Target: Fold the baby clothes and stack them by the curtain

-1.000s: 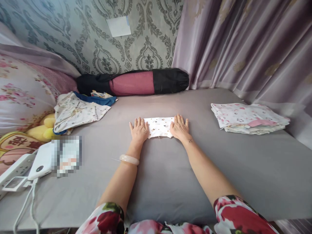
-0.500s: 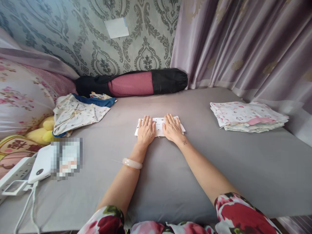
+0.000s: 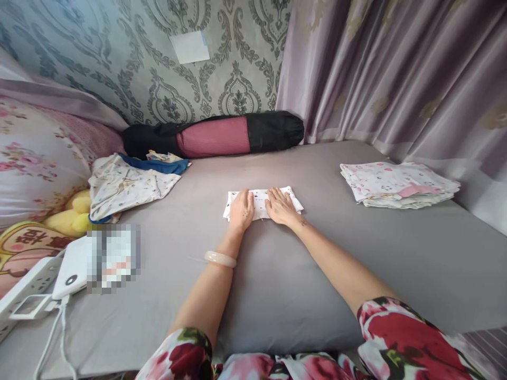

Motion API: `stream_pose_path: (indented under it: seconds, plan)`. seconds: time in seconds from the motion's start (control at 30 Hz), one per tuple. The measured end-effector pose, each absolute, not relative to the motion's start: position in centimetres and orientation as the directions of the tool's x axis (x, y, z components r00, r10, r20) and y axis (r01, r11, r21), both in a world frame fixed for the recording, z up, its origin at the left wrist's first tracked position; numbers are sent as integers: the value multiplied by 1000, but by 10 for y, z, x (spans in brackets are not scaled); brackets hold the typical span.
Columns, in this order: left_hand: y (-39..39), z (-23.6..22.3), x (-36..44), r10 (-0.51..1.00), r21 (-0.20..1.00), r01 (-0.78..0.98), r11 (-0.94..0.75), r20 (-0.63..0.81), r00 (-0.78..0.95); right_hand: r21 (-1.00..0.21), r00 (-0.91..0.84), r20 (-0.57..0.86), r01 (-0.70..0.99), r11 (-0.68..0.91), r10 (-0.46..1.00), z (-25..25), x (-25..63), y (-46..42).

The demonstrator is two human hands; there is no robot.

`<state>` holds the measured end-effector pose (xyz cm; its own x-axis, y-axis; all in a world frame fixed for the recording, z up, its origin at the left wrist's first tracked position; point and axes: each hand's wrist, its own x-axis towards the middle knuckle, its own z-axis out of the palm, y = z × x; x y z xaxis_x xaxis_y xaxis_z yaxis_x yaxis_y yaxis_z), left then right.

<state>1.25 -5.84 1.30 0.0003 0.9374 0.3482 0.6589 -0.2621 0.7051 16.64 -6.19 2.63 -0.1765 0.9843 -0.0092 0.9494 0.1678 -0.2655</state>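
Observation:
A small folded white cloth with dark printed spots lies on the grey bed sheet in front of me. My left hand rests on its left part, tipped up towards its thumb side, with the fingers extended and partly hidden. On the right part my right hand lies flat, palm down, fingers stretched and a little apart. Neither hand grips the cloth. The printed middle of the cloth shows between my thumbs.
At the right lies a stack of folded pink-printed cloths. Crumpled printed clothing lies at the left, near a yellow plush toy. A white device and power strip trail cables. A black-and-pink roll lies along the wall.
My left hand has turned from lying flat to resting tipped on its side, slightly further right. My right hand stays flat on the cloth.

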Motion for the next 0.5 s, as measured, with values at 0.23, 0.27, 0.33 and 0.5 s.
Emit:
stream_pose_path:
  seconds: [0.23, 0.27, 0.33, 0.5]
  plan:
    - [-53, 27, -4, 903, 944, -194, -268, 176, -393, -330, -162, 25, 930, 161, 986, 29, 136, -56]
    - [-52, 27, -7, 905, 920, -297, -257, 122, -407, -327, -155, 21, 932, 153, 988, 26, 132, -56]
    - [-49, 27, -12, 911, 856, -468, -221, 10, -411, -313, -143, 30, 939, 145, 989, 21, 128, -56]
    - [-44, 27, -25, 927, 722, -672, -168, -117, -357, -293, -143, 44, 944, 150, 989, 17, 130, -59]
